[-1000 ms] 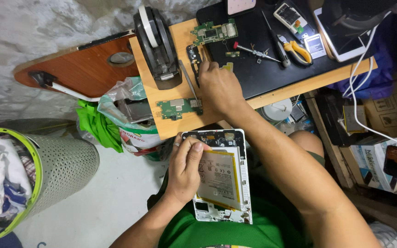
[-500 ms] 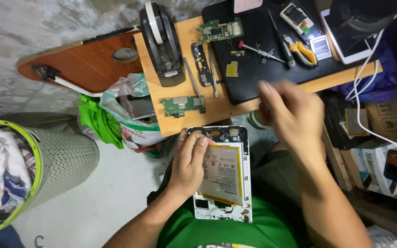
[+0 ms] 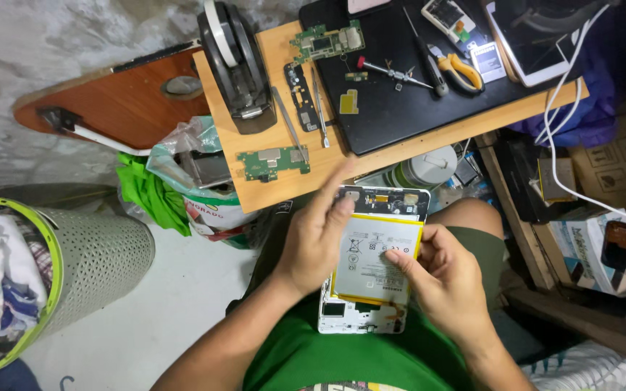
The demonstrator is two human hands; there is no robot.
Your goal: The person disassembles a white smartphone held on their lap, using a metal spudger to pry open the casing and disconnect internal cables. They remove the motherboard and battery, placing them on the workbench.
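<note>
My left hand [image 3: 316, 242] grips the left edge of the opened tablet [image 3: 371, 318] on my lap, fingers curled round it, index finger lifted. My right hand [image 3: 443, 279] is loosely curled, forefinger pressing the tablet's silver battery [image 3: 374, 264]. Just beyond, on the wooden worktop [image 3: 269, 188], lie a green circuit board [image 3: 273, 163], tweezers [image 3: 288, 123] and a black mat [image 3: 393, 108].

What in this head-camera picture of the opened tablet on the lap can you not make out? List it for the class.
- Opened tablet: its left edge lies under the left hand, and the battery covers its middle.
- Right hand: whether its fingers press or only touch the battery.
- White tablet on the black mat: cut off by the top edge.
- Bin: its contents run past the left edge.
</note>
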